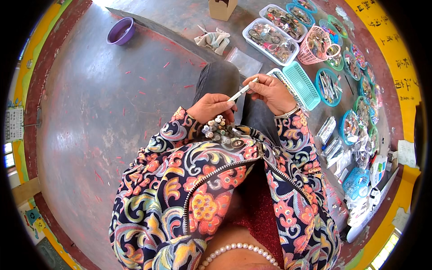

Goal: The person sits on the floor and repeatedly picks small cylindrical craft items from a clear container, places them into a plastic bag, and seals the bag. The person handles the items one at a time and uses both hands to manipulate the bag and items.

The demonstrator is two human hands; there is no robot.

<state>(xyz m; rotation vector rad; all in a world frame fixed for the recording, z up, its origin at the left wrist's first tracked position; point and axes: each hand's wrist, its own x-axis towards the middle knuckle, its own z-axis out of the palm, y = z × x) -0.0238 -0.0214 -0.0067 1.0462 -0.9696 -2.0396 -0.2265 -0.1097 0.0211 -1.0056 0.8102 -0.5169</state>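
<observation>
So I've got this thin white pen-like stick (242,91) pinched between both hands over my knee. Left hand (211,108) is curled shut around the lower end, right hand (270,92) is closed on the top with fingertips. A bunch of small capped tubes (219,128) sits in my lap right by the left wrist. Best bet, I reckon: keep the left steady, let only the right do the twisting, don't bend it. The teal basket (302,84) is close on my right.
</observation>
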